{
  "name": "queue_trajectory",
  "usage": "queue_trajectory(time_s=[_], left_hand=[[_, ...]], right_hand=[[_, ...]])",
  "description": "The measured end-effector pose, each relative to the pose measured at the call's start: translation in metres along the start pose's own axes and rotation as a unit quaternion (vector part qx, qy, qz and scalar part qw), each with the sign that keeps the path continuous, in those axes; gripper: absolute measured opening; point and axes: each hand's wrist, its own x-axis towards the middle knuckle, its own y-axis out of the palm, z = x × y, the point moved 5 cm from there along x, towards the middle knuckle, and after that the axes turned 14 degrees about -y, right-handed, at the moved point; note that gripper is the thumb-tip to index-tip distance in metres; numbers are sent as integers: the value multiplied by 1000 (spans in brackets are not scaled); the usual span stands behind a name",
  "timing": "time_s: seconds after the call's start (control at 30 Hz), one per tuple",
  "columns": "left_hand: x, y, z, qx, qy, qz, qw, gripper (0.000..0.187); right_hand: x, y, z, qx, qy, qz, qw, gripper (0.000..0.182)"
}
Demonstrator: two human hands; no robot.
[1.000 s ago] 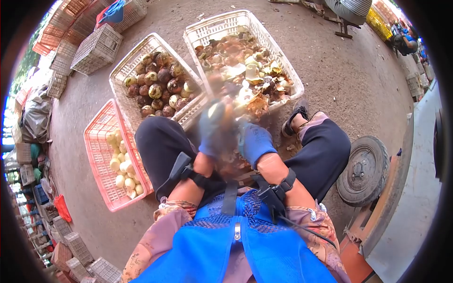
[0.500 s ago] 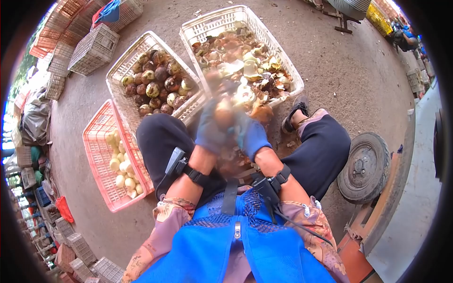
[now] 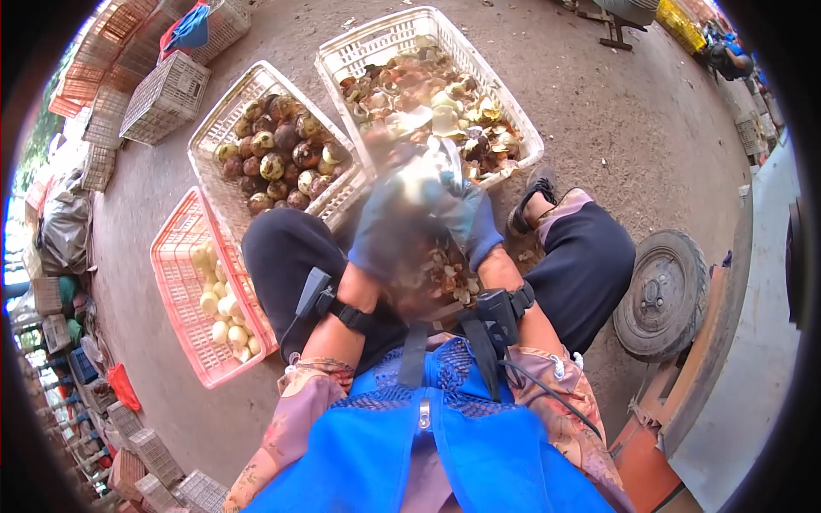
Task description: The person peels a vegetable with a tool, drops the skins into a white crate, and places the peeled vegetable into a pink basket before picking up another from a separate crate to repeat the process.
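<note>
My left hand and my right hand wear blue-grey gloves and meet in front of me, between my knees. Both are blurred. A pale, whitish round piece shows between them, too smeared to name, and my left hand's fingers are lost in the blur. The right hand's fingers curl round something beside the pale piece. Just beyond the hands stands a white crate of peels and scraps. Left of it, another white crate holds dark, brownish round vegetables. Peeled pale ones lie in a pink crate.
Peel scraps lie on the ground below my hands. A wheel is to the right, near a pale metal panel. Stacked crates stand at the upper left. My knees flank the hands.
The brownish round item between my hands has given way to a whitish piece in the blur. My right hand has risen and turned slightly; the view has shifted a little.
</note>
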Motion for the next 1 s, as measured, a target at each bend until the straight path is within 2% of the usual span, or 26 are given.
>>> queue_trajectory(time_s=[0.03,0.07,0.1,0.13,0.17,0.27,0.3,0.33,0.37,0.4,0.47,0.5,0.53,0.57,0.6,0.63,0.67,0.7,0.73,0.77,0.8,0.87,0.9,0.93,0.97,1.0], left_hand=[[-2,-4,-6,-2,44,-49,998,27],[-4,-6,-9,-2,42,-48,998,27],[-6,-8,-7,-131,-17,-19,991,25],[-8,-8,-4,-258,-74,9,963,24],[-12,4,10,-365,-191,51,910,28],[-13,3,12,-311,-184,-12,932,29],[-13,1,12,-312,-184,-13,932,29],[-13,-9,1,-261,-117,-21,958,29],[-13,-17,-9,-207,-50,-27,977,30],[-13,-22,-10,-207,-50,-28,977,30],[-17,-26,-21,-3,35,-51,998,36],[-19,-26,-20,-4,34,-52,998,36],[-17,-26,-11,-129,-45,-30,990,36],[-16,-23,-2,-252,-122,-7,960,36],[-14,-23,-4,-254,-122,-10,960,36],[-12,-24,-3,-298,-139,-12,944,36],[-11,-24,-2,-342,-155,-14,927,35],[-10,-24,0,-342,-155,-15,927,35],[-11,-27,-3,-242,-101,-42,964,35],[-12,-29,-8,-139,-46,-68,987,36],[-12,-28,-8,-139,-46,-67,987,36],[-11,-24,-3,-215,-115,-27,969,45],[-11,-27,-6,-215,-114,-28,970,45],[-11,-31,-6,-431,-159,15,888,43],[-11,-30,-6,-622,-194,57,757,41],[-12,-27,-1,-621,-193,57,757,41]], right_hand=[[0,7,35,117,139,-100,978,12],[-2,10,44,118,141,-99,978,12],[1,9,62,-68,13,-65,995,17],[4,12,80,-250,-117,-28,961,23],[6,14,84,-250,-117,-28,961,23],[13,14,80,-204,-60,-32,977,29],[13,6,61,-165,30,-65,984,30],[11,-2,39,-125,120,-97,980,32],[17,-6,32,-132,100,-120,979,31],[15,-16,30,-106,87,-147,980,35],[22,-44,27,-202,44,-164,965,32],[24,-57,17,-261,42,-135,955,29],[27,-65,13,-319,38,-104,941,27],[25,-69,15,-385,-19,-72,920,33],[26,-59,40,-386,-21,-70,919,33],[20,-50,51,-257,114,-85,956,37],[11,-37,61,-119,245,-97,957,42],[10,-23,67,-12,254,-55,966,47],[13,-11,71,-86,50,76,992,48],[7,8,84,-154,-157,201,955,48],[1,17,79,-155,-157,200,955,48],[3,35,90,-71,-106,20,992,42],[3,31,92,-59,-29,52,997,44],[4,27,92,-59,-31,51,996,44],[6,26,92,-59,-58,62,995,44],[6,25,94,-59,-84,72,992,45]])
